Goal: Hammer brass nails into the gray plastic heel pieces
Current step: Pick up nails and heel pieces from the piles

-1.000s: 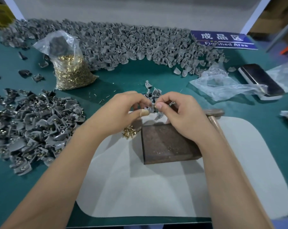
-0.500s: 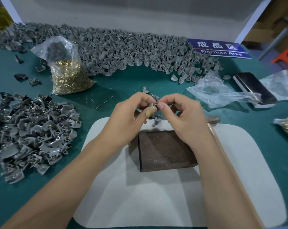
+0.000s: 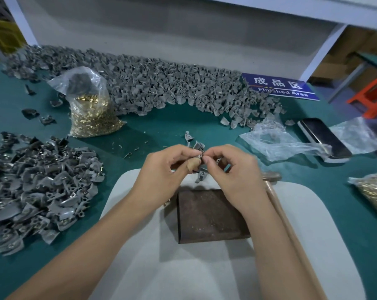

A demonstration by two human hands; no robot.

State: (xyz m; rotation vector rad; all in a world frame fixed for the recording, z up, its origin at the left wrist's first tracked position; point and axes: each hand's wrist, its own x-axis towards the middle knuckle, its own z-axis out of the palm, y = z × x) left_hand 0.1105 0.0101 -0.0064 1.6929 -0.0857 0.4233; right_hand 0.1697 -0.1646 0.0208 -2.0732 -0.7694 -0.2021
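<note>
Two hands meet above a dark metal block on a green worktop. The left hand and right hand both pinch one small gray heel piece between curled fingertips. A hammer lies just right of the block.

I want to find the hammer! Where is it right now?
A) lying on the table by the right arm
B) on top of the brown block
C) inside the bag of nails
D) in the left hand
A: the hammer lies on the table with its wooden handle running alongside the right arm, while the left hand and right hand both hold a small gray heel piece above the brown block.
</note>
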